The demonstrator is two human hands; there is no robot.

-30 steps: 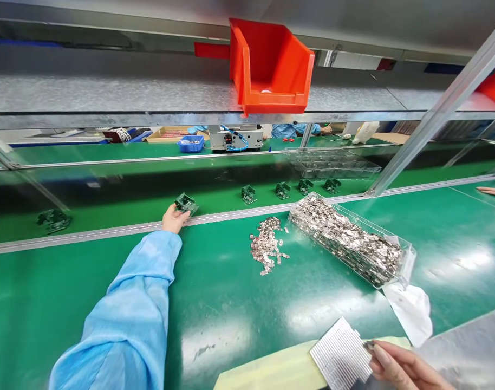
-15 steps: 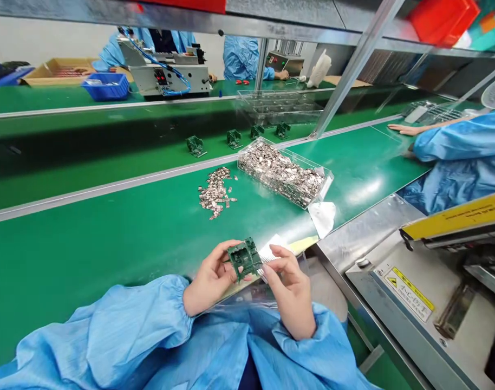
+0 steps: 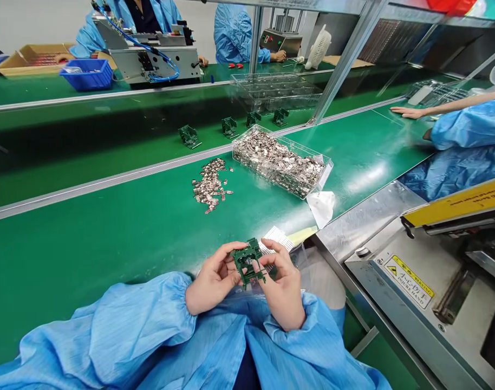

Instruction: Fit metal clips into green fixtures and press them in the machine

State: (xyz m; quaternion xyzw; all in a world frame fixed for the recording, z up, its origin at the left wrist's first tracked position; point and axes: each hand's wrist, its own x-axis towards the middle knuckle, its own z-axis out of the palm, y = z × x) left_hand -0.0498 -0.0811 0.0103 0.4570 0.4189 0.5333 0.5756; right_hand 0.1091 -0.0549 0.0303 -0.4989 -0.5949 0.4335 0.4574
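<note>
In front of my body I hold a dark green plastic frame point(image 3: 247, 264) with open cut-outs. My left hand point(image 3: 213, 279) grips its left side between thumb and fingers. On the right side, my right hand point(image 3: 282, 281) is closed on the frame, its thumb reaching into the opening; any small part under that thumb is too small to make out. Farther off on the green bench lies a loose pile of small shiny metal pieces point(image 3: 210, 184). Beside it a clear plastic box point(image 3: 326, 176) is filled with many more such pieces.
Several similar green frames point(image 3: 189, 136) stand on the strip behind the rail. White perforated sheet point(image 3: 277, 238) and crumpled white paper point(image 3: 321, 208) lie near my right hand. A metal machine point(image 3: 393, 292) with a warning label borders the right. A co-worker's hand point(image 3: 410, 112) rests on the bench.
My right hand has moved left, its thumb now inside the frame's opening. The frame has turned slightly in my hands. My view has shifted a little.
</note>
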